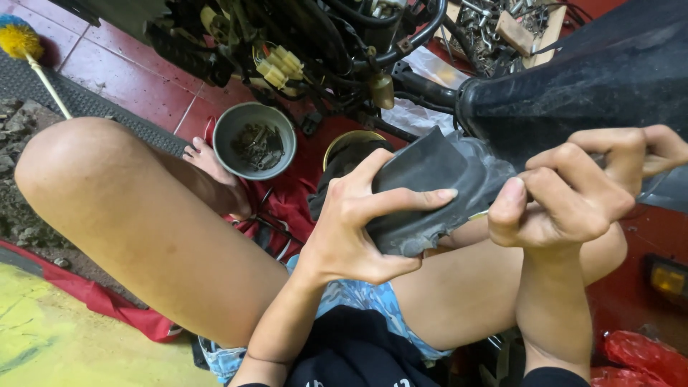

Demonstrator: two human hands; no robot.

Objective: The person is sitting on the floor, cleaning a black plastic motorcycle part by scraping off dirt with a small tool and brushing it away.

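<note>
Person seated on the floor, knees up, both hands on a black rubber boot held over the lap, just in front of a black panel it seems to join at its far end. Boot looks soft and light, dusty, thick-walled, folds under finger pressure so probably floppy yet grippy, not fragile; best taken at the thick rim edge where it won't collapse. Left hand comes up from below, wrist bent back, fingers spread wide and clawed over the boot's near face, thumb under the lower edge, squeezing it. Right hand comes from the right, forearm upright, fingers curled tight together, thumb and forefinger pinching the boot's crumpled edge; whether something thin is also in that fist, cannot tell. Nearby on the red floor: grey bowl of screws beside a bare foot, second gold-rimmed bowl partly hidden, engine wiring with yellow connectors above, brush at top left
</note>
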